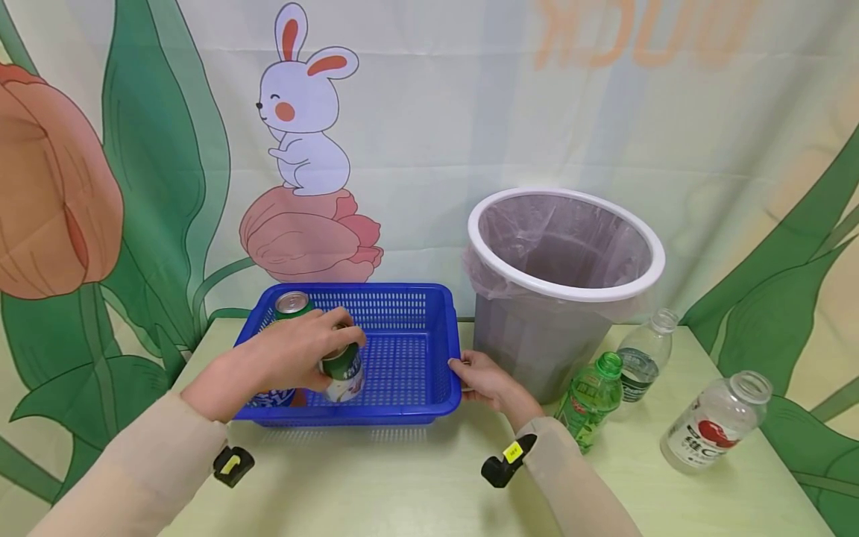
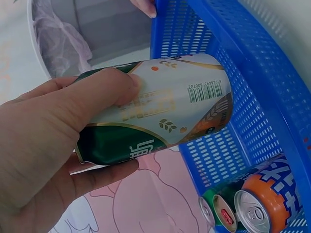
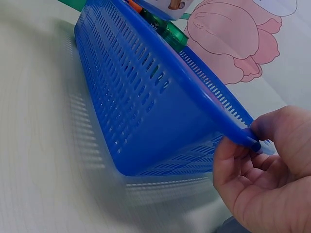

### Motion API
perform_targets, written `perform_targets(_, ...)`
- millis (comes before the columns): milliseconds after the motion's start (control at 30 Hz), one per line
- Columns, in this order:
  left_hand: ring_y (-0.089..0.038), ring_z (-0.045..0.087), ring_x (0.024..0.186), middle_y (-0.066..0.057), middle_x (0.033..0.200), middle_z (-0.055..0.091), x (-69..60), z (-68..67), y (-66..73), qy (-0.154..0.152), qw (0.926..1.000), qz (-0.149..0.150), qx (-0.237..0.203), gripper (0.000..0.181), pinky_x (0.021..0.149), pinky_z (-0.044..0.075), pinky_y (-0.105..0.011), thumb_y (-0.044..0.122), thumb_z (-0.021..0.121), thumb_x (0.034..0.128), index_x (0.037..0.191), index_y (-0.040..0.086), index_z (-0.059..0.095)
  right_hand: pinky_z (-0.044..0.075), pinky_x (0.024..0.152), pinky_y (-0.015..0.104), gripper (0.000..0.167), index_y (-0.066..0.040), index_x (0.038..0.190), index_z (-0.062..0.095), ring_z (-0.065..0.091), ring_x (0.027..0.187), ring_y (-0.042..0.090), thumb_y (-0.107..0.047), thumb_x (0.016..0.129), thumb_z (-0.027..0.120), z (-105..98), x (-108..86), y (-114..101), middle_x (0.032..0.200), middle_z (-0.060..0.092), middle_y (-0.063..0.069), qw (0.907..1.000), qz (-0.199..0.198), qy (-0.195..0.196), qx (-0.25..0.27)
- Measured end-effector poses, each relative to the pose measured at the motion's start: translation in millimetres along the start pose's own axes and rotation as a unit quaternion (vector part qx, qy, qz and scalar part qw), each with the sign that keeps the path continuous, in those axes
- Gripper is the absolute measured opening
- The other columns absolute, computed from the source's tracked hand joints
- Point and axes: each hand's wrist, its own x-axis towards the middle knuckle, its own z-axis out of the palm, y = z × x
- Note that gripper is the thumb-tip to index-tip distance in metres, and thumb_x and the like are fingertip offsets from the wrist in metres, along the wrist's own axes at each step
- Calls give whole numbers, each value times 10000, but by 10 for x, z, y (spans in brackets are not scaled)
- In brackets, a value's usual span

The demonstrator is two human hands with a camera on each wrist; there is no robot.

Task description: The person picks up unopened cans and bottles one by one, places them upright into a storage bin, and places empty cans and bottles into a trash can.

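Observation:
My left hand (image 1: 291, 350) grips a green-and-white drink can (image 1: 344, 375) from above, over the left part of a blue plastic basket (image 1: 403, 410). In the left wrist view, the can's barcode and wheat pattern face the camera, with the thumb lying along its side. A green can (image 1: 293, 304) with a silver top and a blue-and-orange can (image 2: 272, 194) lie farther left in the basket, partly covered by the left arm in the head view. At the basket's right end, my right hand (image 1: 493, 380) pinches the rim between thumb and fingers.
A grey bin (image 1: 537, 343) with a white rim and clear liner stands right of the basket. Beside it are a green plastic bottle (image 1: 590, 399), a clear bottle (image 1: 644, 354) and a wide-mouthed clear bottle (image 1: 714, 421). A printed cloth (image 1: 416, 134) hangs behind the table.

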Motion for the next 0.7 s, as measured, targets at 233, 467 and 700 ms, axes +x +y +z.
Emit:
perform_targets(233, -208, 524, 932, -25, 1092, 497, 63, 50, -83, -86, 9996, -133, -213, 542, 682, 543, -262, 178, 818, 676, 1141, 217, 543, 504, 579, 261, 190, 18, 1048, 491, 600, 662, 137, -147, 971, 435, 4, -3, -4, 860, 634, 105, 10000, -14, 43, -38)
perform_targets(467, -204, 544, 928, -27, 1076, 506, 121, 101, -185, -88, 9986, -351, -381, 582, 709, 557, -292, 163, 827, 659, 1166, 213, 548, 495, 570, 252, 237, 52, 1093, 476, 597, 667, 139, -147, 973, 429, -1, 1, 2, 971, 628, 208, 10000, -34, 23, -32)
perform_targets(700, -235, 551, 919, -54, 1087, 504, 167, 151, -277, -186, 9975, -515, -455, 559, 703, 562, -327, 148, 817, 672, 1156, 216, 546, 496, 572, 252, 245, 55, 1101, 464, 599, 671, 141, -153, 977, 426, -7, 6, 7, 983, 621, 215, 10000, -22, -31, -42)
